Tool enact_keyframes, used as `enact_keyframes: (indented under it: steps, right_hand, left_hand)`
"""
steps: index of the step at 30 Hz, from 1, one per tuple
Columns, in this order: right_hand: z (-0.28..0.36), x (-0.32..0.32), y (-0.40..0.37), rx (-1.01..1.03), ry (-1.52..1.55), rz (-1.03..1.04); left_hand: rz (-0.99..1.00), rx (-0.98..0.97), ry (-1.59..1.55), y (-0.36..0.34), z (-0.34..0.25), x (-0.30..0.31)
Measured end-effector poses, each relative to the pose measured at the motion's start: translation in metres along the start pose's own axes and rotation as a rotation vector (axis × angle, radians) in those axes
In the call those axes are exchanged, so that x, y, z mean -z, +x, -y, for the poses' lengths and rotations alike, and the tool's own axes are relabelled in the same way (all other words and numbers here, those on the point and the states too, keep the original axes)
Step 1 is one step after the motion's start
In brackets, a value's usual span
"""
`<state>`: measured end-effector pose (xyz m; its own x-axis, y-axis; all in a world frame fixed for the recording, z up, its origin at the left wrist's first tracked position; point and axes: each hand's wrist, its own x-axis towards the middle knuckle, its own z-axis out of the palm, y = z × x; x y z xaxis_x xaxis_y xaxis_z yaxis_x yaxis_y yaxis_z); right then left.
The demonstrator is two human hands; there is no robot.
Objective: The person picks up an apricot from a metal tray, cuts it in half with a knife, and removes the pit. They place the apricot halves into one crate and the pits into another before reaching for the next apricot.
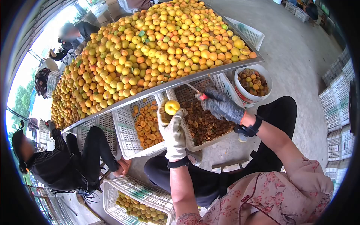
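My left hand (173,131), in a white glove, is closed around a yellow apricot (172,107) held up below the table's edge. My right hand (222,106), in a grey glove, grips a knife by its red handle (203,96); the thin blade points up and left toward the table, apart from the apricot. Beneath my hands, one white crate (129,145) holds orange apricot halves (148,125). The crate beside it (204,144) contains brown apricot pits (207,123). A large heap of whole apricots (150,52) covers the metal-edged table (161,87) ahead.
A white bucket (243,94) of darker fruit stands right of the crates. Another crate (133,187) of apricots lies at lower left. A co-worker (56,165) sits at left, another person (77,35) beyond the table. Stacked white crates (335,112) line the right side.
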<state>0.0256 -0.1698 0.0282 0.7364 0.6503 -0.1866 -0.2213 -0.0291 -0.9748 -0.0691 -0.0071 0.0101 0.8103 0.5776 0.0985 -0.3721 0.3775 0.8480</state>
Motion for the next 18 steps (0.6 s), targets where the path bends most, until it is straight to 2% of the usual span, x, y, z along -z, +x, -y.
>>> enact_keyframes:
  steps: [1, 3, 5, 8, 11, 15, 17, 18]
  right_hand:
    - [-0.008, -0.002, -0.002, 0.006, -0.001, 0.004]
    - [-0.024, -0.007, -0.006, 0.306, -0.13, -0.039]
    - [-0.021, -0.013, -0.018, 0.309, -0.137, -0.023]
    - [-0.019, -0.023, -0.027, 0.495, -0.447, -0.112]
    - [-0.021, -0.025, -0.028, 0.412, -0.482, -0.086]
    - [-0.022, -0.028, -0.027, 0.45, -0.458, -0.116]
    - [-0.016, -0.029, -0.029, 0.308, -0.398, -0.099]
    - [-0.016, -0.029, -0.029, 0.308, -0.399, -0.098]
  left_hand:
    - [0.036, 0.063, -0.092, -0.002, -0.002, 0.001]
    - [0.111, 0.136, -0.363, -0.002, -0.006, 0.001]
    - [0.107, 0.151, -0.393, -0.002, -0.012, -0.002]
    - [0.095, 0.132, -0.367, 0.001, -0.011, 0.0]
    - [0.091, 0.086, -0.301, -0.001, -0.009, 0.003]
    - [0.086, 0.107, -0.283, -0.001, -0.011, 0.0]
    - [0.077, 0.118, -0.284, -0.002, -0.011, 0.001]
    - [0.081, 0.11, -0.226, -0.001, -0.01, 0.002]
